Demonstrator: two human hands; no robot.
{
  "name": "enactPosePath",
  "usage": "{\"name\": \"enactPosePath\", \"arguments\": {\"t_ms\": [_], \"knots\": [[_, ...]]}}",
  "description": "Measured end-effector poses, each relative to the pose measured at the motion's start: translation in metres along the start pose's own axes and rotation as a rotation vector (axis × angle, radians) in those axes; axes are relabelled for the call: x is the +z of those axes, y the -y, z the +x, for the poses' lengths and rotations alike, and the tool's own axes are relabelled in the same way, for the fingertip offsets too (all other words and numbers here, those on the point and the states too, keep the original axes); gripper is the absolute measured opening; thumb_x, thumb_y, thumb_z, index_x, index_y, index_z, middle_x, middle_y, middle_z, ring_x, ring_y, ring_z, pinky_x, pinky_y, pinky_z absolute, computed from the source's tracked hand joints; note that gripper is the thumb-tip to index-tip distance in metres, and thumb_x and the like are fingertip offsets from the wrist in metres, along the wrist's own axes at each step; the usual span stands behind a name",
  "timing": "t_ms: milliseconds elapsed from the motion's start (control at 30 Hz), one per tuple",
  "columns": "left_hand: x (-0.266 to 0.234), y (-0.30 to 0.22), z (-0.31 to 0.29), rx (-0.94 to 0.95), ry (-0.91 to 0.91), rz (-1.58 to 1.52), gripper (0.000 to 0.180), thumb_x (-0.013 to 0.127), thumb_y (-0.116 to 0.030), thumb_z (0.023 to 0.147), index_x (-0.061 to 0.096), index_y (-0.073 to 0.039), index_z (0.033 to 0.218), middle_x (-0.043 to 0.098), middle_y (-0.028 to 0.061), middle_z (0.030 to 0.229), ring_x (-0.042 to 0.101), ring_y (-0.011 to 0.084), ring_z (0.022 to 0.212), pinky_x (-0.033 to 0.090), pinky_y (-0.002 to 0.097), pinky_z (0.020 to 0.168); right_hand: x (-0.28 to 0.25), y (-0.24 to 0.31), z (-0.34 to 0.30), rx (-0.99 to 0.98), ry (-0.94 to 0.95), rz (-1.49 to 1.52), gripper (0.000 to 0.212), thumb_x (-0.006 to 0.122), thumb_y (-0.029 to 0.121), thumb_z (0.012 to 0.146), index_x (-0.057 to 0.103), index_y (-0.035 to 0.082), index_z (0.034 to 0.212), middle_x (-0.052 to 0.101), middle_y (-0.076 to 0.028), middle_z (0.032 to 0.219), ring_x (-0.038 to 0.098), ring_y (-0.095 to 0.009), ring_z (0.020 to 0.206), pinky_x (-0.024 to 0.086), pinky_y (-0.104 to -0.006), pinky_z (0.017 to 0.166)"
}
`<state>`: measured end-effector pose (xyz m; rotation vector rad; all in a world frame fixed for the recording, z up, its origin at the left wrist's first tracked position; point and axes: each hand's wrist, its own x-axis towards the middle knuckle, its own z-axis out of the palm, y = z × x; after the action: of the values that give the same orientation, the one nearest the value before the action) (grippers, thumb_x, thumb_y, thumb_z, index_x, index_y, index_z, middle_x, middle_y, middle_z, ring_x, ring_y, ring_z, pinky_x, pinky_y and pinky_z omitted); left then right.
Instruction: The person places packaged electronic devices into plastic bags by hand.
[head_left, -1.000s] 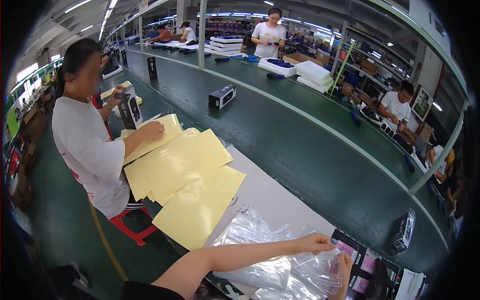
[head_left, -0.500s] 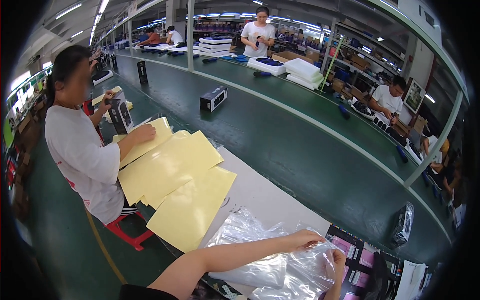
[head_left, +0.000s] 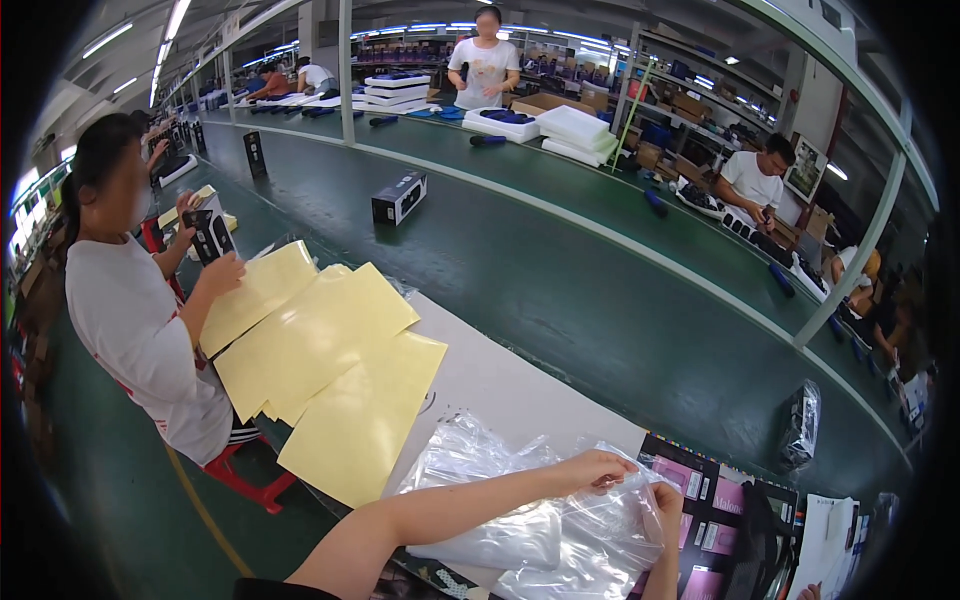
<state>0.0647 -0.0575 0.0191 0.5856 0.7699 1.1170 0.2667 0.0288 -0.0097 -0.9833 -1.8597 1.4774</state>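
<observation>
Left hand (head_left: 590, 468) and right hand (head_left: 668, 508) pinch a clear bag (head_left: 622, 518) in their fingers (head_left: 614, 466); it looks empty. More bags (head_left: 485, 532) lie left.

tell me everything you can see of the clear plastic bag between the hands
The thin, clear plastic bag looks glossy, limp and wrinkled. The left hand touches it near its upper edge, the right hand at its right side. It overlaps similar clear plastic bags; whether its mouth is open is unclear.

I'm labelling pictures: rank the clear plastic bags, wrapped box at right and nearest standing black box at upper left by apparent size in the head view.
Clear plastic bags
Wrapped box
Standing black box
Distance leaves true sizes unsure.
</observation>
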Motion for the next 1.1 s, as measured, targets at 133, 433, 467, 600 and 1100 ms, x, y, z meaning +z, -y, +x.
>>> {"name": "enactPosePath", "arguments": {"t_ms": [133, 433, 467, 600, 1100], "knots": [[-0.0071, 0.0070, 0.0053, 0.037, 0.041, -0.023, 0.028, 0.046, -0.013, 0.088, 0.054, -0.002, 0.113, 0.042, -0.0035, 0.069, 0.038, 0.0046, 0.062, 0.035, 0.0178, 0.056, -0.0005, -0.0034, 0.0009, 0.001, 0.002, 0.012, 0.016, 0.060, 0.009, 0.083, 0.057, 0.000, 0.069, 0.052, 0.005, 0.061, 0.044, -0.001, 0.054, 0.034, -0.0166, 0.047], [-0.0030, 0.0037, 0.0007, 0.025, 0.000, 0.035, 0.028, 0.046, -0.013, 0.088, 0.055, -0.006, 0.114, 0.045, -0.0037, 0.070, 0.039, 0.0035, 0.062, 0.037, 0.0168, 0.058, 0.0029, 0.0044, -0.0014, -0.006, -0.001, 0.051, 0.018, 0.061, 0.012, 0.082, 0.057, 0.002, 0.068, 0.052, 0.004, 0.059, 0.043, -0.001, 0.052, 0.033, -0.0172, 0.045], [-0.0035, 0.0040, 0.0010, 0.028, 0.005, 0.033, 0.028, 0.046, -0.013, 0.088, 0.055, -0.006, 0.114, 0.046, -0.0036, 0.070, 0.039, 0.0036, 0.062, 0.037, 0.0169, 0.058, 0.0022, 0.0037, -0.0014, 0.013, 0.004, 0.059, 0.015, 0.061, 0.009, 0.082, 0.058, 0.000, 0.070, 0.054, 0.004, 0.062, 0.045, -0.001, 0.055, 0.035, -0.0169, 0.048], [-0.0042, 0.0046, 0.0013, 0.030, 0.010, 0.030, 0.028, 0.046, -0.013, 0.088, 0.055, -0.006, 0.114, 0.046, -0.0032, 0.070, 0.040, 0.0038, 0.062, 0.037, 0.0169, 0.058, 0.0013, -0.0001, -0.0003, 0.031, -0.007, 0.046, 0.015, 0.061, 0.009, 0.082, 0.058, 0.000, 0.070, 0.054, 0.004, 0.061, 0.045, -0.002, 0.054, 0.035, -0.0170, 0.048], [-0.0044, 0.0079, 0.0033, 0.062, 0.019, 0.086, 0.027, 0.048, -0.014, 0.087, 0.054, -0.003, 0.112, 0.047, -0.0023, 0.071, 0.039, 0.0047, 0.058, 0.033, 0.0179, 0.052, 0.0057, 0.0050, -0.0030, -0.059, -0.028, 0.026, 0.020, 0.061, 0.013, 0.082, 0.055, 0.004, 0.065, 0.051, 0.004, 0.058, 0.043, -0.002, 0.050, 0.032, -0.0187, 0.043]]}}
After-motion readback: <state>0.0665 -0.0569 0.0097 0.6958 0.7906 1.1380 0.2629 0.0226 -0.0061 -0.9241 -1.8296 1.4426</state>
